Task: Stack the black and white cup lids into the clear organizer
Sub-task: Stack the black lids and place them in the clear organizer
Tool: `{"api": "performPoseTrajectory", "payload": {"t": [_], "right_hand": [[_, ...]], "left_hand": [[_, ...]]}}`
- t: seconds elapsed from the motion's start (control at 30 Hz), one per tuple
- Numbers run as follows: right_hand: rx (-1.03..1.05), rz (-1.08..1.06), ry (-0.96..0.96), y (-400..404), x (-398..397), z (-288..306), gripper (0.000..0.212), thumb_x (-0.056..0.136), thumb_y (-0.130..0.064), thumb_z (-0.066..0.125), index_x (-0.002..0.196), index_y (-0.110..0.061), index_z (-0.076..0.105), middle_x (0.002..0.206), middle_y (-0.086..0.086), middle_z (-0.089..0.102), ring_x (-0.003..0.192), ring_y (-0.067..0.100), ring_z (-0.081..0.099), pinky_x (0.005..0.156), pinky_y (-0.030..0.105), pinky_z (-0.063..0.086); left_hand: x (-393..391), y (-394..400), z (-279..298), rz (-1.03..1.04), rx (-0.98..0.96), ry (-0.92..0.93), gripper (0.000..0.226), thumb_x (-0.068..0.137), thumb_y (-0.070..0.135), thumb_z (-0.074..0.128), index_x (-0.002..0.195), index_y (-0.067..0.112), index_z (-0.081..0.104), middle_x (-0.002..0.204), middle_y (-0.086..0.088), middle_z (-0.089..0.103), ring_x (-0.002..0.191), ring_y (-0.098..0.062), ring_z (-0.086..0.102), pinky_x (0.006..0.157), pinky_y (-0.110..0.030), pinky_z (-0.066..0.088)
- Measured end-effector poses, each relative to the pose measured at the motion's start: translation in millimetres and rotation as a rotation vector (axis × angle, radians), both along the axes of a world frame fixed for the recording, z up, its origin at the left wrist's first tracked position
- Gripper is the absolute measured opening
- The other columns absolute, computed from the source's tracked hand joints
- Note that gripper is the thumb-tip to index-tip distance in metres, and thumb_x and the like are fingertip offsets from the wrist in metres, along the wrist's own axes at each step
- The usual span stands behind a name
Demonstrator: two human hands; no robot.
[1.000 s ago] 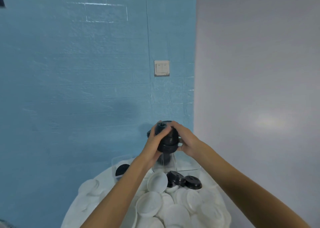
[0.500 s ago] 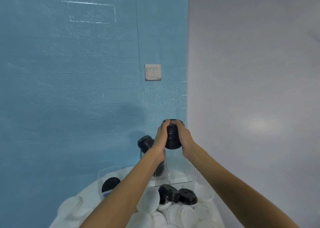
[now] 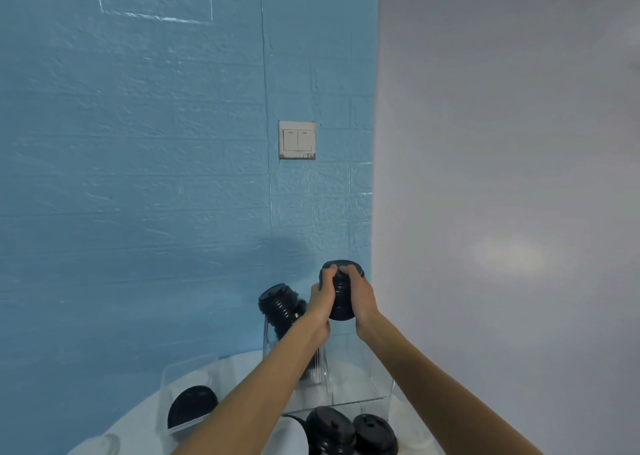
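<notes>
Both hands' grip, left hand [image 3: 320,297] and right hand [image 3: 362,293], clamps the black lid stack [image 3: 341,299]; axis upright, directly above the clear organizer [image 3: 360,371] right slot.

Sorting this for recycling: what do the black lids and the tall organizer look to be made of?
Stack of black lids, gripped by left hand and right hand: likely thin moulded plastic, with ridged rims and a dull sheen. Clear organizer: probably rigid acrylic or similar plastic, see-through with bright edges; glass cannot be ruled out.

A white double light switch [image 3: 297,140] sits on the blue textured wall [image 3: 138,177], beside a grey wall [image 3: 502,125].
</notes>
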State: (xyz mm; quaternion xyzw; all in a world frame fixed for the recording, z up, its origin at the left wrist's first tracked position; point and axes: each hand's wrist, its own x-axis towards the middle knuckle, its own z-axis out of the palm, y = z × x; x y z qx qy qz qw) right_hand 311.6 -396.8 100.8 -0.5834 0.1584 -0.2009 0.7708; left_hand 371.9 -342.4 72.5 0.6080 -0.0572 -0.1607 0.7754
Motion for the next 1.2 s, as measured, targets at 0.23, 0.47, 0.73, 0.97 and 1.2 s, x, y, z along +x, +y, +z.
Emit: {"api": "performPoseTrajectory", "payload": {"t": [0.23, 0.47, 0.73, 0.97, 1.2], "right_hand": [[0.078, 0.021, 0.007, -9, 22, -27, 0.040, 0.092, -0.042, 0.062, 0.126, -0.019, 0.060, 0.112, 0.010, 0.070, 0.098, 0.025, 0.069, 0.068, 0.033, 0.052], [0.012, -0.013, 0.024, -14, 32, -38, 0.045, 0.099, -0.052, 0.050, 0.131, -0.021, 0.053, 0.116, 0.007, 0.065, 0.104, 0.023, 0.065, 0.079, 0.036, 0.054], [-0.273, -0.061, 0.049, -18, 30, -51, 0.055, 0.105, -0.057, 0.031, 0.142, -0.018, 0.043, 0.120, 0.003, 0.058, 0.108, 0.021, 0.059, 0.095, 0.037, 0.049], [-0.408, -0.065, 0.093, -29, 33, -50, 0.053, 0.105, -0.054, 0.035, 0.138, -0.015, 0.047, 0.123, 0.009, 0.061, 0.109, 0.025, 0.060, 0.098, 0.041, 0.052], [-0.524, 0.032, 0.187, -36, 38, -48, 0.054, 0.107, -0.050, 0.031, 0.142, -0.009, 0.037, 0.126, 0.015, 0.055, 0.109, 0.029, 0.058, 0.097, 0.042, 0.050]], "left_hand": [[0, 1, -9, 0.033, 0.012, -0.003, 0.085, 0.071, 0.077, 0.059, 0.133, 0.019, 0.055, 0.123, -0.007, 0.068, 0.113, -0.029, 0.066, 0.095, -0.042, 0.054], [4, -4, -22, 0.110, 0.156, -0.103, 0.070, 0.088, 0.075, 0.048, 0.136, 0.025, 0.041, 0.127, -0.008, 0.058, 0.114, -0.026, 0.059, 0.100, -0.044, 0.050], [-2, -5, -30, 0.190, 0.437, -0.312, 0.080, 0.093, 0.079, 0.023, 0.144, 0.020, 0.040, 0.131, -0.007, 0.063, 0.120, -0.027, 0.060, 0.110, -0.050, 0.042], [-3, -5, -27, 0.214, 0.645, -0.352, 0.078, 0.096, 0.075, 0.018, 0.145, 0.018, 0.040, 0.128, -0.008, 0.065, 0.119, -0.028, 0.061, 0.108, -0.045, 0.041], [0, -2, -30, 0.214, 0.684, -0.355, 0.080, 0.094, 0.077, 0.017, 0.145, 0.018, 0.038, 0.123, -0.010, 0.067, 0.110, -0.028, 0.064, 0.106, -0.047, 0.046]]}}
